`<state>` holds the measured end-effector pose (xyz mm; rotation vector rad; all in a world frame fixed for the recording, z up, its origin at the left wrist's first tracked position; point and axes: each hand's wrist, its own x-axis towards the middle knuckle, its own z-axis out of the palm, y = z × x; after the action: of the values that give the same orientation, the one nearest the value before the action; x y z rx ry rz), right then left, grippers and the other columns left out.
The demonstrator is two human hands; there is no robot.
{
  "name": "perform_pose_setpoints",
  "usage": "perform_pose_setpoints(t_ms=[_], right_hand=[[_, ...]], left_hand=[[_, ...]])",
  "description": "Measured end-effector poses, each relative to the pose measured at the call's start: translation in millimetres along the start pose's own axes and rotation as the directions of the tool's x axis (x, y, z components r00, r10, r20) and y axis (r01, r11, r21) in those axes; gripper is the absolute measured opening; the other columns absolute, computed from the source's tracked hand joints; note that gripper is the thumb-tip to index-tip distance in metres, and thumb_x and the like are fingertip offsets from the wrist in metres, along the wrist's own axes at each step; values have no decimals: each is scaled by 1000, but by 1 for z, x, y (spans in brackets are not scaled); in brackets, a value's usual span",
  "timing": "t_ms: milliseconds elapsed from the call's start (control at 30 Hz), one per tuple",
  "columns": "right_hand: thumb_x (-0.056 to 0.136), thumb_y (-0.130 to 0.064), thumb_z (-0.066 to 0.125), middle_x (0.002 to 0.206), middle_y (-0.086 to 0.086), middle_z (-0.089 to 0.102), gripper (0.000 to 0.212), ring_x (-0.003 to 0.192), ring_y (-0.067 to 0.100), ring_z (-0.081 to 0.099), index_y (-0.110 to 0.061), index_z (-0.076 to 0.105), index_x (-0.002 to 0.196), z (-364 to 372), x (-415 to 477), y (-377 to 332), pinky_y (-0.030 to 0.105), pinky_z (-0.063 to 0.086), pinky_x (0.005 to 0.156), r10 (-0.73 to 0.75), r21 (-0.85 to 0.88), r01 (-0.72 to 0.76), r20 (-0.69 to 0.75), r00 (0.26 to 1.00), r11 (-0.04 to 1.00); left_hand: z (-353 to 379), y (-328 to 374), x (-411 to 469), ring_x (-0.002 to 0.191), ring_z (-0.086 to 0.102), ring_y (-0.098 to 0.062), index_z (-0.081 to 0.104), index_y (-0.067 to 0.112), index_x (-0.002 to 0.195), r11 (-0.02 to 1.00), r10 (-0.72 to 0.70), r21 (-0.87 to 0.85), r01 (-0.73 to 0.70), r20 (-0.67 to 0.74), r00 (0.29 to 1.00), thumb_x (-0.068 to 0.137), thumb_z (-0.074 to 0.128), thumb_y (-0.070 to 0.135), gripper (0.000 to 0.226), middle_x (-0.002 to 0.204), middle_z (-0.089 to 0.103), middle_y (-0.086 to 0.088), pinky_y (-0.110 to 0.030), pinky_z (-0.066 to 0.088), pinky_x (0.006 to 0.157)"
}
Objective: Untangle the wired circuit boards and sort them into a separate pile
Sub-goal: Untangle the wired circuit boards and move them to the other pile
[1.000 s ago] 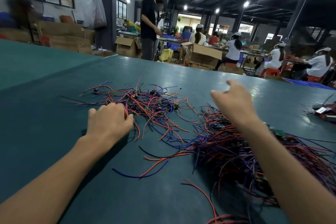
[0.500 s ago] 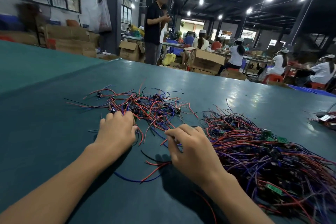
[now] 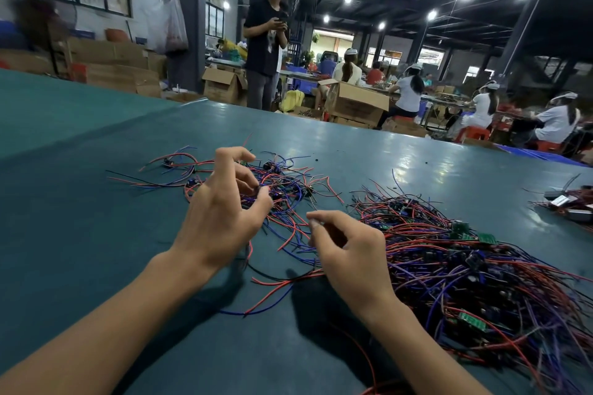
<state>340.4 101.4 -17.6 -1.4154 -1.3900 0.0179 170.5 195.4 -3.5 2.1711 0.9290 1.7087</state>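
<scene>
Table: green, bears both piles.
Small pile: loose wired boards, far centre.
Big tangle: right, dense.
Left hand: over the small pile, fingers half curled and apart, nothing seen inside.
Right hand: between the piles, thumb and forefinger tips together; if they pinch a wire, I cannot tell.

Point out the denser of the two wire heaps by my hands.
The right heap, beside the right hand: thickly tangled, green boards showing. The left heap, beyond the left hand, is sparse.
</scene>
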Motion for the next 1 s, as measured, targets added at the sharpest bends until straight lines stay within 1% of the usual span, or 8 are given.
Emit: perform_pose_setpoints(t_ms=[67,133,300,400,600,700,800,1000], right_hand=[[92,-10,70,69,-2,72,15,56,10,62,-21,80,92,0,3,-2,30,54,61,146,177,-150,36,989,973],[94,-9,68,68,4,71,15,50,15,57,-17,80,90,-2,5,-4,24,47,52,231,321,-246,85,969,915],[92,-20,70,71,12,68,16,51,19,53,-8,80,89,-4,7,-9,21,32,40,315,535,-381,214,925,754],[80,-34,73,76,10,67,34,56,17,53,-4,78,97,-6,10,-12,20,32,38,311,638,-431,298,902,638],[75,-27,78,68,6,60,43,56,15,52,-3,75,110,-9,12,-15,22,36,45,319,718,-475,355,879,509],[80,-23,75,63,4,53,24,54,14,48,-6,78,97,-8,13,-15,25,33,50,296,730,-480,378,877,487],[78,-22,75,65,6,57,18,55,15,49,-7,79,88,-5,12,-13,25,36,50,279,742,-449,353,893,498],[78,-20,78,69,7,67,17,55,13,58,-4,79,82,-9,16,-14,22,45,49,377,744,-406,221,899,531]], left_hand=[[-1,0,1,83,66,-4,40,26,118,996,71,-53,-69,36,997,87,75,17,48,91,63,10,-18,50,72],[-3,0,1,87,69,-9,40,23,119,982,156,-118,-149,59,986,89,75,15,47,96,63,8,-29,54,79],[-1,4,0,100,68,-11,46,14,120,909,389,-189,-371,67,919,88,76,10,44,108,62,7,-35,56,88],[2,7,-2,106,67,-8,48,14,121,891,419,-229,-391,85,904,87,75,10,43,113,61,10,-33,56,93],[4,8,-4,105,70,-11,45,16,126,878,423,-321,-354,176,889,89,74,3,48,113,65,4,-37,59,84],[6,9,-5,107,69,-10,46,17,125,860,459,-337,-383,182,870,91,70,4,43,116,64,7,-33,58,82],[7,7,-7,94,70,-23,46,22,127,879,424,-341,-333,239,873,94,68,14,41,115,62,9,-40,59,76],[8,4,1,91,64,-17,70,2,109,889,458,-105,-445,177,871,90,76,12,22,102,67,-4,-28,52,84]])
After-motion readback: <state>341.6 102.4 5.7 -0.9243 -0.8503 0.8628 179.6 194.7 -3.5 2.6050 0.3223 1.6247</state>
